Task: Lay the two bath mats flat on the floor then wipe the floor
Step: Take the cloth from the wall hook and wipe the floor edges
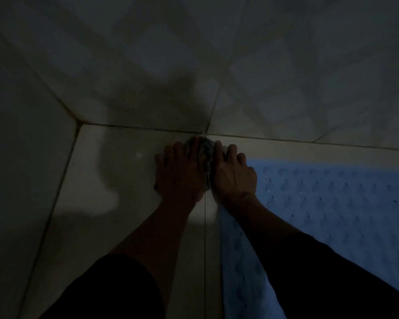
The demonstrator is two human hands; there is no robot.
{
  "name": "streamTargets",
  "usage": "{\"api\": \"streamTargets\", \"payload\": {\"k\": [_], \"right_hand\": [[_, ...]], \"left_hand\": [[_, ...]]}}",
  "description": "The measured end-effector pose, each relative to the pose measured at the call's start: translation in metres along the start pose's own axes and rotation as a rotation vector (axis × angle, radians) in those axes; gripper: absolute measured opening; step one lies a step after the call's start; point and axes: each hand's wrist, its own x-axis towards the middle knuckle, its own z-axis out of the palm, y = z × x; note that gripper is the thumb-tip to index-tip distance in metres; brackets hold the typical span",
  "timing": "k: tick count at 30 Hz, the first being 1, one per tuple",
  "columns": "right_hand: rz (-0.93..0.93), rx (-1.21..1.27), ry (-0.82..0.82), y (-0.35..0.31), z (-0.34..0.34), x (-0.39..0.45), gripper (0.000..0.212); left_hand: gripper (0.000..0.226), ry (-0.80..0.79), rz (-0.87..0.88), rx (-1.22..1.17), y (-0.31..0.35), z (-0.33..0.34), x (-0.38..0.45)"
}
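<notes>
The floor (129, 180) of pale tiles carries a blue bath mat (332, 203) laid flat on the right, and just left of its edge, against the wall base, the left hand (180, 173) and right hand (234, 174) press spread fingers on a bunched cloth (202, 149) between them.

The room is dim, and pale tiled walls (148, 54) rise at the top and left of the view, meeting in a corner at left. Dark grout lines (219, 93) cross the wall tiles, one running down to the base of the back wall. A faint pattern of lighter patches and crossing shadow bands (297, 77) lies over the tiles.
</notes>
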Motion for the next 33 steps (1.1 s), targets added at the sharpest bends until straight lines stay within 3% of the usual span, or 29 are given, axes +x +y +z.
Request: {"api": "streamTargets", "payload": {"k": [6,11,16,20,33], "right_hand": [[0.001,0.075,-0.039,0.007,-0.003,0.006,0.068],[-0.075,0.032,0.052,0.015,-0.004,0.006,0.056],[-0.146,0.047,0.148,0.03,-0.005,0.01,0.052],[-0.22,0.097,0.21,0.052,-0.015,0.017,0.05],[-0.212,0.064,0.176,0.149,-0.009,0.032,0.041]], "left_hand": [[0.09,0.021,0.0,0.065,0.002,-0.002,0.001],[0.092,-0.116,-0.077,-0.015,0.005,-0.005,0.004],[0.066,-0.093,-0.062,-0.045,0.009,-0.008,0.009],[0.063,-0.076,-0.054,-0.068,0.023,-0.017,0.016],[0.051,-0.098,-0.047,-0.097,0.114,-0.014,0.019]]}}
